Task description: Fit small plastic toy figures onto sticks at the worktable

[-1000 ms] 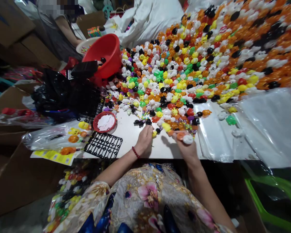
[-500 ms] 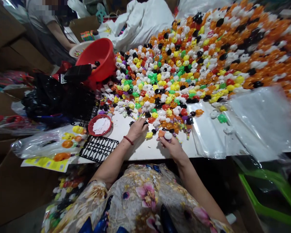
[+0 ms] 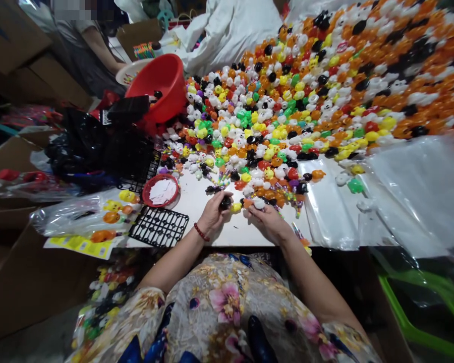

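My left hand (image 3: pixel 214 212) pinches a small black toy piece (image 3: pixel 226 202) at the worktop's (image 3: pixel 200 201) near edge, just left of the white piece (image 3: pixel 259 203) pinched in my right hand (image 3: pixel 267 219), fingertips nearly meeting.

left hand (image 3: pixel 214 214) pinching black toy (image 3: pixel 226 202) | right hand (image 3: pixel 267 219) holding white toy (image 3: pixel 258 203) | table (image 3: pixel 196 201)

Bright overhead light, dim surroundings, wide-angle stretching and blur at edges.
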A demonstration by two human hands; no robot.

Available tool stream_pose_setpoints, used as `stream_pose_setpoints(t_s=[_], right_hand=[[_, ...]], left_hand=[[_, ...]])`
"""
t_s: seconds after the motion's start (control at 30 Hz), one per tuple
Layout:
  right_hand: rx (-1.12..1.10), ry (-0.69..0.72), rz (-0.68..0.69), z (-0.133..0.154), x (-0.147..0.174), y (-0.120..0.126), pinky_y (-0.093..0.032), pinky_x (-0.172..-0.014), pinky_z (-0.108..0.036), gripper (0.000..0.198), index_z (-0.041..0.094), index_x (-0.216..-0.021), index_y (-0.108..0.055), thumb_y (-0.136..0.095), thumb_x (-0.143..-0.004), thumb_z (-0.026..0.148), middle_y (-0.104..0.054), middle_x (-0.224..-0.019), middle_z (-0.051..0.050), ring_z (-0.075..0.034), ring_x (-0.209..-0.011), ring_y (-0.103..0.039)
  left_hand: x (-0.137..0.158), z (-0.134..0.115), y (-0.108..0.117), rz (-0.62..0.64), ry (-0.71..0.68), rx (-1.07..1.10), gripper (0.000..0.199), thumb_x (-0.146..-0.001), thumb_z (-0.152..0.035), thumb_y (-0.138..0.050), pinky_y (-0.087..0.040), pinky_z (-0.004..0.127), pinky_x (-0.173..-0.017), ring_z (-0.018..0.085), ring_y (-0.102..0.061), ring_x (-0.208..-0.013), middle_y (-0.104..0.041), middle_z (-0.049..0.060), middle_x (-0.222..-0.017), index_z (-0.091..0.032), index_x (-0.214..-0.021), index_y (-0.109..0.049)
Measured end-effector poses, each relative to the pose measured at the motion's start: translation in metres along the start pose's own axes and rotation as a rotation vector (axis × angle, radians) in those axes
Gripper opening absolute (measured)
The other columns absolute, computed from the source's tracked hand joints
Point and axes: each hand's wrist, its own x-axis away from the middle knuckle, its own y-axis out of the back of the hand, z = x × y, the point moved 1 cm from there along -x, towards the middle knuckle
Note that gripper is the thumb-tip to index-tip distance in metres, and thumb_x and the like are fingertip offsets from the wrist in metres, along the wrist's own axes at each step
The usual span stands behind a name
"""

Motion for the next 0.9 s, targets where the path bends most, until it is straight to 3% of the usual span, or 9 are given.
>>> stream_pose_setpoints(t_s=[0.07, 0.17, 0.3, 0.37, 0.47, 0.7, 0.9], right_hand=[[0.104, 0.051, -0.008, 0.007, 0.005, -0.001, -0.032, -0.046, -0.024, 0.046, 0.018, -0.072, -0.064, -0.075, -0.067, 0.063, -0.047, -0.052, 0.006, -0.009, -0.050, -0.039], [0.239, 0.194, -0.076, 0.016, 0.018, -0.008, -0.045, -0.057, -0.026, 0.036, 0.020, -0.081, -0.067, -0.072, -0.073, 0.055, -0.062, -0.067, 0.002, -0.014, -0.062, -0.055], [0.439, 0.319, -0.109, 0.022, 0.036, -0.015, -0.051, -0.069, -0.030, 0.019, 0.021, -0.089, -0.072, -0.064, -0.079, 0.035, -0.073, -0.081, -0.002, -0.019, -0.075, -0.065], [0.509, 0.381, -0.092, 0.024, 0.042, -0.013, -0.052, -0.076, -0.033, 0.022, 0.022, -0.094, -0.075, -0.058, -0.079, 0.023, -0.076, -0.091, -0.004, -0.021, -0.083, -0.068], [0.623, 0.459, -0.042, 0.026, 0.047, -0.008, -0.052, -0.080, -0.033, 0.036, 0.023, -0.100, -0.076, -0.052, -0.076, 0.010, -0.076, -0.097, -0.006, -0.022, -0.088, -0.068], [0.850, 0.508, 0.026, 0.026, 0.055, -0.004, -0.050, -0.075, -0.029, 0.051, 0.022, -0.111, -0.074, -0.049, -0.071, 0.002, -0.068, -0.081, -0.004, -0.020, -0.079, -0.064], [0.868, 0.499, 0.081, 0.032, 0.060, -0.004, -0.050, -0.074, -0.026, 0.054, 0.024, -0.110, -0.075, -0.049, -0.069, 0.000, -0.067, -0.081, -0.002, -0.017, -0.077, -0.063]], left_hand=[[0.006, 0.005, -0.002, -0.020, 0.002, -0.107, 0.050, -0.079, -0.066, -0.064, -0.024, 0.015, -0.038, 0.006, -0.045, -0.049, -0.057, 0.000, -0.068, -0.016, -0.086, -0.064], [0.012, 0.008, -0.003, -0.064, -0.094, -0.382, 0.052, -0.089, -0.068, -0.047, -0.033, 0.019, -0.042, 0.008, -0.045, -0.050, -0.055, -0.001, -0.064, -0.017, -0.082, -0.060], [0.015, 0.009, -0.004, -0.035, -0.225, -0.757, 0.054, -0.094, -0.064, -0.035, -0.045, 0.025, -0.056, 0.012, -0.051, -0.059, -0.057, 0.000, -0.066, -0.019, -0.078, -0.060], [0.016, 0.009, -0.004, 0.000, -0.274, -0.855, 0.056, -0.095, -0.063, -0.031, -0.046, 0.026, -0.061, 0.014, -0.054, -0.064, -0.060, 0.001, -0.068, -0.020, -0.078, -0.061], [0.018, 0.011, -0.005, 0.060, -0.310, -0.936, 0.058, -0.096, -0.063, -0.028, -0.047, 0.027, -0.065, 0.015, -0.057, -0.067, -0.063, 0.002, -0.069, -0.020, -0.077, -0.062], [0.024, 0.012, -0.006, 0.094, -0.311, -0.992, 0.058, -0.095, -0.062, -0.023, -0.045, 0.026, -0.065, 0.014, -0.055, -0.064, -0.060, 0.001, -0.068, -0.020, -0.079, -0.060], [0.024, 0.012, -0.005, 0.160, -0.288, -1.016, 0.056, -0.095, -0.061, -0.024, -0.044, 0.026, -0.063, 0.013, -0.053, -0.062, -0.056, -0.001, -0.065, -0.021, -0.075, -0.057]])
